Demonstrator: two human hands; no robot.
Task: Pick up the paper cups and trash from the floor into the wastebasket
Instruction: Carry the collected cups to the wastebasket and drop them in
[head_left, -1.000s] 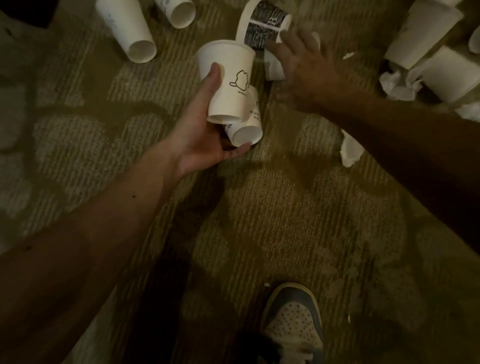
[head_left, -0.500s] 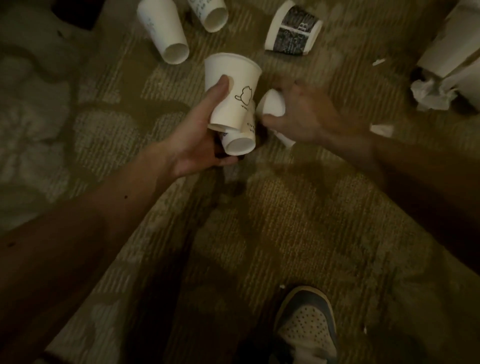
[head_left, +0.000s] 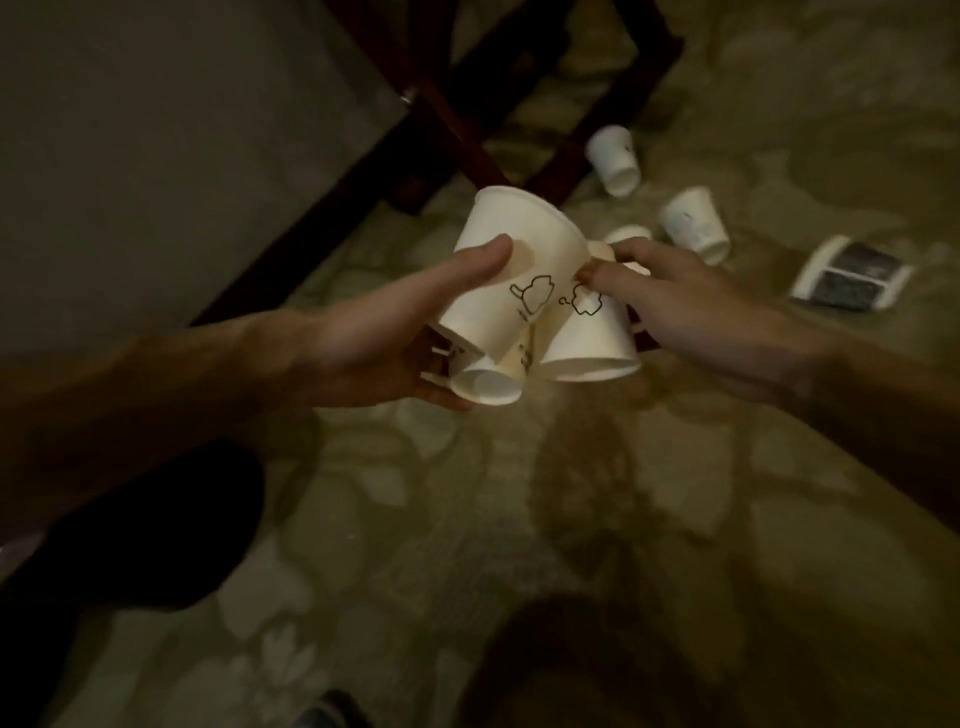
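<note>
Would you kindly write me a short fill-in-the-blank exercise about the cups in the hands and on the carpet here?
1. The left hand presses its ____ against the side of the large cup.
2. The right hand pinches a second cup beside it; both cups bear line drawings in ____ ink.
3. On the carpet, the dark-printed cup lies on its ____.

Missing words: thumb; black; side.
</note>
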